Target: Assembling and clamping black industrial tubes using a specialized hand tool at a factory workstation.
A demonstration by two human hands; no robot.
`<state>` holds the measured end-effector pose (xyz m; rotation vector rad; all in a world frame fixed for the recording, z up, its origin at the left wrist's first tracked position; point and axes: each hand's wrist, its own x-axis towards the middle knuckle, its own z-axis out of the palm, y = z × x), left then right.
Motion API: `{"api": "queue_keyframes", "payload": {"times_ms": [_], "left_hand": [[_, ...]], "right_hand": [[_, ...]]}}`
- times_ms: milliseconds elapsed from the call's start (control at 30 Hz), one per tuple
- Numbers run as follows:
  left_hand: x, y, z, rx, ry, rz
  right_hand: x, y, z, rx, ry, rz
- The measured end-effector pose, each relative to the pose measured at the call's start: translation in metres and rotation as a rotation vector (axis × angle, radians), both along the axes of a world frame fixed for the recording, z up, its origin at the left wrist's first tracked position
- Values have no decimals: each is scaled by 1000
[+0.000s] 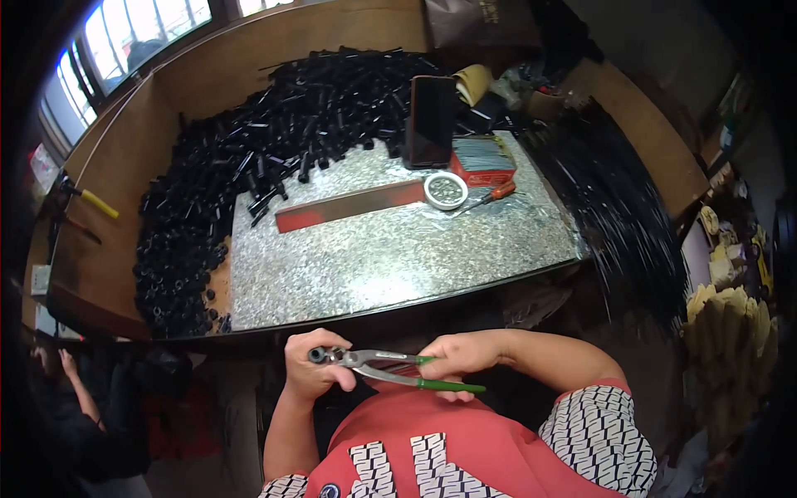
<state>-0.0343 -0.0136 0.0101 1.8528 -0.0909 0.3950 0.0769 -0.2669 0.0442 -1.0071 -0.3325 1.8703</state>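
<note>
Just in front of the bench edge, my left hand (304, 368) is closed round a short black tube (316, 355), whose round open end shows beside the fingers. My right hand (465, 352) grips green-handled pliers (354, 359) by the handles, which stand apart. The jaws reach across to the tube and my left fingers; whether they bite on the tube I cannot make out.
On the speckled bench top (332, 266) lie a long red-and-grey bar (349, 205), a white dish (446, 191) of small metal bits, a red box (483, 173) of thin rods and an orange-handled screwdriver (498, 193). A phone (430, 123) stands behind. Black tubes (307, 108) heap at the back; black rods (614, 199) lie right.
</note>
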Motion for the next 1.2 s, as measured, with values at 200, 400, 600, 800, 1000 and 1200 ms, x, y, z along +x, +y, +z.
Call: {"api": "queue_keyframes", "payload": {"times_ms": [200, 400, 600, 800, 1000, 1200], "left_hand": [[10, -9, -1, -55, -32, 26], [5, -14, -6, -74, -140, 34], [2, -11, -12, -105, -196, 51], [-4, -13, -12, -220, -143, 127], [-3, -12, -17, -202, -174, 173], [-1, -13, -20, -223, -182, 215]], "right_hand": [[-11, 3, 2, 233, -1645, -39], [-3, 12, 13, 261, -1558, 107], [-5, 23, 2, 266, -1330, 154], [-17, 37, -8, 142, -1346, 38], [-18, 42, -13, 67, -1428, 22], [-7, 37, -11, 164, -1823, -84]]}}
